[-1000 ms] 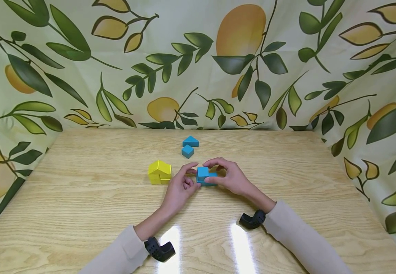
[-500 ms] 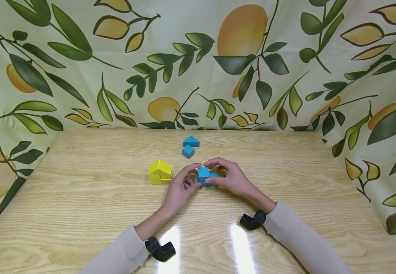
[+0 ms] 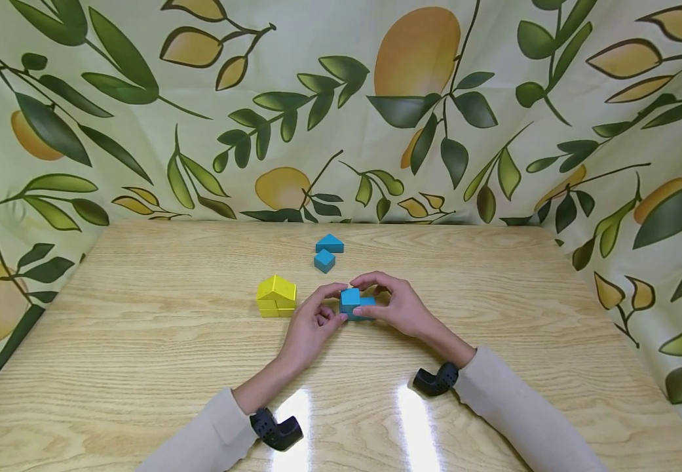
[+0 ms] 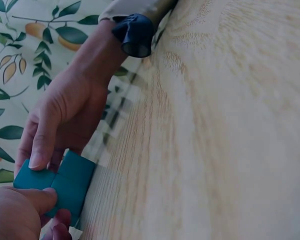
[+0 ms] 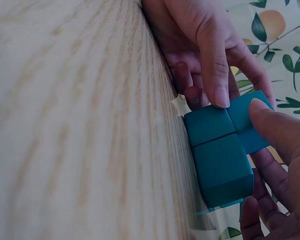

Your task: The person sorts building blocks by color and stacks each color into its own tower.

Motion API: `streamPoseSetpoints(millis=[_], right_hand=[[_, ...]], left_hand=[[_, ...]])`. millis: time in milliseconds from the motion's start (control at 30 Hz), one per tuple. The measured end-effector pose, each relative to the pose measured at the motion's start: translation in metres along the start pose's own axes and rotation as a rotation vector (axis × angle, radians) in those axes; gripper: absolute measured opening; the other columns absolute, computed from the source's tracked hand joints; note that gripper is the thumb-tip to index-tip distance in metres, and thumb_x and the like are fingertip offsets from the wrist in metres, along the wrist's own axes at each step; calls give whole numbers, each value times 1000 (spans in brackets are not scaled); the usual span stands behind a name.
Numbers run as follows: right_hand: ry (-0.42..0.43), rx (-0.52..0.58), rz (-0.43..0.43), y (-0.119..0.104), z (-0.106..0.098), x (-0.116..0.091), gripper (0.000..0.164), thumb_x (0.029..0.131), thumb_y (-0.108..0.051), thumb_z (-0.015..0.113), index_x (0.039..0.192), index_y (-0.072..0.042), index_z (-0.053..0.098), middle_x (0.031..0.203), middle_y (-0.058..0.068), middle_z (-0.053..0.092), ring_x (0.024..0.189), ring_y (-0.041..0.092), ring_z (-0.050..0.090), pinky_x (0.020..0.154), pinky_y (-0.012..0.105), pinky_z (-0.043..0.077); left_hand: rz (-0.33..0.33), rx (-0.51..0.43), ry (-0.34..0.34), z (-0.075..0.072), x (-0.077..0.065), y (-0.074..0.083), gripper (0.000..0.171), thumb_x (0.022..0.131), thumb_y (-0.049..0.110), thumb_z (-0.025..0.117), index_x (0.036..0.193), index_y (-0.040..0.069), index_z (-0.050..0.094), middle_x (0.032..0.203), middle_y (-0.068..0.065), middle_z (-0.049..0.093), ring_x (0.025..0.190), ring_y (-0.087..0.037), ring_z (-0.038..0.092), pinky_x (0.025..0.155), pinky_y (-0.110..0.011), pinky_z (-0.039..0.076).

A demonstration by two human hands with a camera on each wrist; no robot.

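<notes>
Two blue blocks rest side by side on the table, a left lower block [image 5: 210, 125] and a right lower block [image 5: 222, 167]. A blue cube [image 3: 350, 297] sits on the left one. My right hand [image 3: 402, 308] pinches this upper cube, thumb in front and index finger behind. From the left, my left hand [image 3: 308, 328] holds the stack: its thumb presses the front near the seam between upper cube and left lower block, its index finger reaches behind. The far faces are hidden in the head view.
Left of the hands stands a small yellow block house [image 3: 276, 298] with a peaked top. Behind the stack lie a loose blue cube [image 3: 324, 261] and a blue triangular block [image 3: 329, 244]. A leaf-and-fruit patterned cloth [image 3: 317, 118] borders the wooden table [image 3: 170, 341].
My left index finger has moved slightly right behind the stack, closer to the right index fingertip. The right hand keeps its grip on the upper cube, and the other blocks stay put.
</notes>
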State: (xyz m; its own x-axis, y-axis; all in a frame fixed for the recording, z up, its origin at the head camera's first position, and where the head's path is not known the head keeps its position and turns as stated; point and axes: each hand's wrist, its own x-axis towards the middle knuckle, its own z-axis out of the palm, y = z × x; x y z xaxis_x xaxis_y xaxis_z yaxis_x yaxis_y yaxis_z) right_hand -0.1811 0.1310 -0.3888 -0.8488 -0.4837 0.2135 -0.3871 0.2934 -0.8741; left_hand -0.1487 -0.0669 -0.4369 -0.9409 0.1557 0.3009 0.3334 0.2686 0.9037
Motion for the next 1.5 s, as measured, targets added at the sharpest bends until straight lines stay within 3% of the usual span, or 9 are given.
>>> streamPoseSetpoints(millis=[567,1200,1500], right_hand=[[-5,-4,10,-1,1,0,39,80,-5,77,116,-2,63,113,8,64,103,33,56,87,47,43],[-12,12,12,-1,0,0,39,80,-5,77,116,-1,63,113,12,63,103,36,55,87,51,42],[-5,6,22,-1,0,0,39,80,-6,77,116,-3,63,112,6,64,103,35,55,86,49,43]], left_hand=[[1,-4,4,0,1,0,50,83,-4,71,123,23,60,108,1,61,65,-12,51,56,-21,42],[0,-1,-1,0,0,-1,50,83,-3,71,124,23,59,107,1,60,63,-12,51,56,-21,43],[-6,-7,2,1,1,-1,51,83,-3,71,125,24,59,109,1,60,64,-12,51,55,-21,43]])
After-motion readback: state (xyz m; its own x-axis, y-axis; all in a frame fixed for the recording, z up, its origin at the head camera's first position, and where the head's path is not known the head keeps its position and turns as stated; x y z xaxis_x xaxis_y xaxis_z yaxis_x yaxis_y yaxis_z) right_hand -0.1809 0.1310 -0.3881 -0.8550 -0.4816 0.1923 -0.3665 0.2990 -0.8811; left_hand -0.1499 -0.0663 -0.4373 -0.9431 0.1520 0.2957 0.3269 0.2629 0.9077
